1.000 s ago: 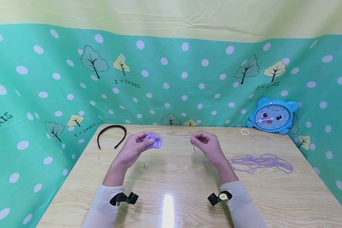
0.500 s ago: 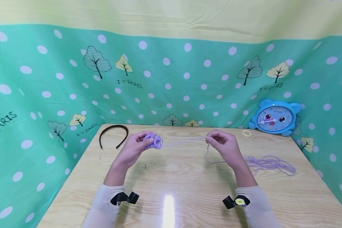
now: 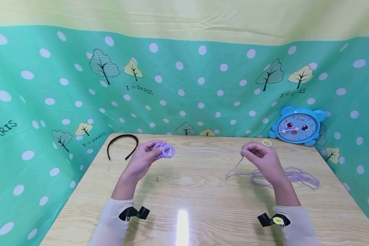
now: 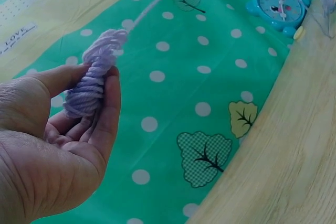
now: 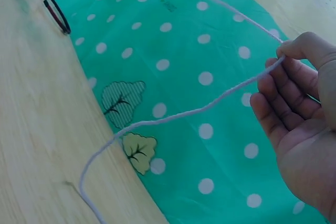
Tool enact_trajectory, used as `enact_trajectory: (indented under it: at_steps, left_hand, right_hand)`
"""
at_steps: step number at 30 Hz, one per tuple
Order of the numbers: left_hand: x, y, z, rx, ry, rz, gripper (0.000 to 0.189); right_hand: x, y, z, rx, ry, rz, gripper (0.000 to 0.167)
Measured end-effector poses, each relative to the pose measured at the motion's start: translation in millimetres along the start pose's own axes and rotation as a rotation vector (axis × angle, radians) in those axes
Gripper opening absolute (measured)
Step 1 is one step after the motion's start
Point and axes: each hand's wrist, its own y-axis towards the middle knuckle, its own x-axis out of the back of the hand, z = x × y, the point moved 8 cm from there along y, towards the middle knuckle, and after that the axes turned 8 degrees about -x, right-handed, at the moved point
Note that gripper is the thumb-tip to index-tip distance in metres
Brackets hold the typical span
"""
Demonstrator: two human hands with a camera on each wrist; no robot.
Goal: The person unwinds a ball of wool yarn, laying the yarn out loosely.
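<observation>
My left hand [image 3: 142, 160] grips a small wound bundle of lilac yarn [image 4: 94, 80], thumb on one side and fingers on the other. From the bundle a strand of yarn [image 5: 239, 14] runs across to my right hand [image 3: 262, 160], which pinches it between thumb and fingertips. Beyond the pinch, the yarn's slack part [image 5: 178, 116] hangs down to the table. It leads to a loose lilac heap of yarn [image 3: 301, 177] on the table, partly hidden behind my right hand and wrist.
A dark toothed headband [image 3: 123, 136] lies at the back left of the wooden table [image 3: 184, 194]. At the back right stand a blue animal-shaped clock [image 3: 297, 125] and a pale ring [image 3: 267, 142]. A polka-dot cloth [image 3: 172, 102] hangs behind the table.
My right hand has moved to the right, away from the left, drawing out a longer strand between them. The left hand stays nearly in place while the yarn bundle has turned.
</observation>
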Motion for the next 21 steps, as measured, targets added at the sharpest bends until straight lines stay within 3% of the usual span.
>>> enact_trajectory:
  at_steps: [4, 9, 15, 21]
  left_hand:
    - [2.0, 0.2, 0.4, 0.008, 0.013, -0.018, 0.041]
    - [3.7, -0.2, 0.3, 0.018, 0.014, -0.039, 0.036]
    - [4.3, 0.3, -0.5, 0.006, 0.003, -0.032, 0.037]
    - [6.9, -0.6, -1.6, 0.005, 0.001, -0.039, 0.031]
  right_hand:
    - [17, -2.8, 2, 0.013, 0.025, -0.047, 0.012]
    - [34, -7.3, 3, 0.021, 0.049, -0.107, 0.013]
    - [44, -10.2, 1, 0.019, 0.098, -0.101, 0.013]
    - [52, -13.6, -7, -0.026, -0.036, -0.084, 0.012]
